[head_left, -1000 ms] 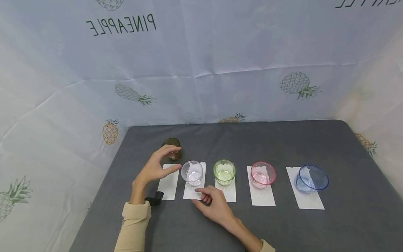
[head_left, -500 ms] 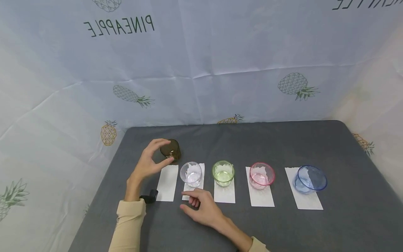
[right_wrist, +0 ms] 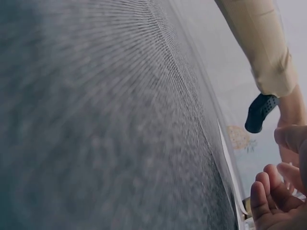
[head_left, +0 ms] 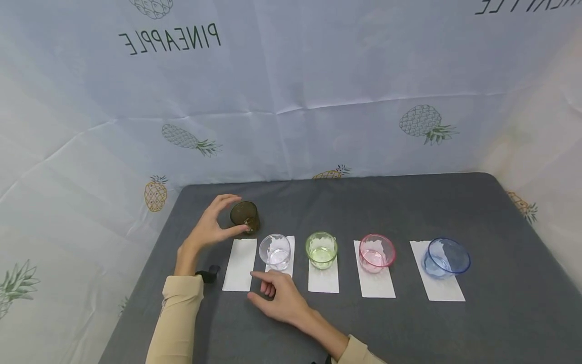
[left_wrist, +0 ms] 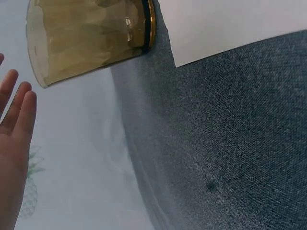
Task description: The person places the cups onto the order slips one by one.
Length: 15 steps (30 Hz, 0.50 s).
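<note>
A brown glass cup (head_left: 244, 211) stands on the dark table behind the leftmost paper strip (head_left: 240, 265). My left hand (head_left: 206, 227) is spread beside this cup, its thumb passing in front of the lower part. In the left wrist view, a gap separates the straight fingers (left_wrist: 21, 117) from the cup (left_wrist: 91, 33). My right hand (head_left: 283, 299) hovers at the near end of the second strip, index finger and thumb extended, the other fingers curled, holding nothing. Nearest to it is a clear glass cup (head_left: 275, 250).
Green (head_left: 322, 251), pink (head_left: 377, 253) and blue (head_left: 446, 258) glass cups stand on separate white paper strips toward the right. A printed pineapple curtain (head_left: 318, 65) hangs behind the dark table (head_left: 386, 202). A black wrist device (head_left: 209, 274) is on my left arm.
My left hand has moved left and back to the brown cup, its fingers now farther along the cup's left side. My right hand has shifted left. The cups stay in place.
</note>
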Each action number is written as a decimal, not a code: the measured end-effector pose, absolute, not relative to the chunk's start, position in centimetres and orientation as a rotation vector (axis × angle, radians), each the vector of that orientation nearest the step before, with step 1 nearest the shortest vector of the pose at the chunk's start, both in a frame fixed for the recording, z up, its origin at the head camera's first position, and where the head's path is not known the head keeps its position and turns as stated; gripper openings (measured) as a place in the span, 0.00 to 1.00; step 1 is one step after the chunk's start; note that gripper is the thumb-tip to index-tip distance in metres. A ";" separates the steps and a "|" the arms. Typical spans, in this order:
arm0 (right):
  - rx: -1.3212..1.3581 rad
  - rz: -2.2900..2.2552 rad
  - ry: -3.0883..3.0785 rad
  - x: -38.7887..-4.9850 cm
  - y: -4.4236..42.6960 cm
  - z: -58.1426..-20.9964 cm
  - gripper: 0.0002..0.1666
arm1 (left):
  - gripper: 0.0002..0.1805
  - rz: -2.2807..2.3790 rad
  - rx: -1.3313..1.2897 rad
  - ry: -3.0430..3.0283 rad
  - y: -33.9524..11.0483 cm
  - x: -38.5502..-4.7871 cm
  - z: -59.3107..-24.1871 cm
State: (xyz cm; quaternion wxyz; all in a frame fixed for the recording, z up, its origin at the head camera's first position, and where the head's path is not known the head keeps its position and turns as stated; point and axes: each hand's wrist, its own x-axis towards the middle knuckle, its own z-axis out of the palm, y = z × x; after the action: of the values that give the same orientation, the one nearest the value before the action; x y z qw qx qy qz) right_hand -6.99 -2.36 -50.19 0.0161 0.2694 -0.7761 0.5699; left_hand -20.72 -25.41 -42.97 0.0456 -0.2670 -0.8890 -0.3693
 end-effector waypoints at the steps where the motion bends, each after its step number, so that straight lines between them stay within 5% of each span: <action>1: 0.828 1.774 -2.414 -7.1 -2.5 -50.3 0.23 | 0.40 -1.131 -0.819 -2.728 -25.4 -20.8 -42.9; 15: 0.669 1.682 -2.491 -7.6 -4.0 -51.2 0.25 | 0.44 -1.109 -0.790 -2.882 -25.4 -21.9 -43.4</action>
State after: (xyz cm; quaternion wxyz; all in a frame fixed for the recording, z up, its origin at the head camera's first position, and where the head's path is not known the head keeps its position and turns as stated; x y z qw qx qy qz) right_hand -7.57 -3.97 -51.21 0.0311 0.2173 -0.8086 0.5458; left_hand -21.86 -25.36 -43.40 -0.0230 -0.2477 -0.9039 -0.3479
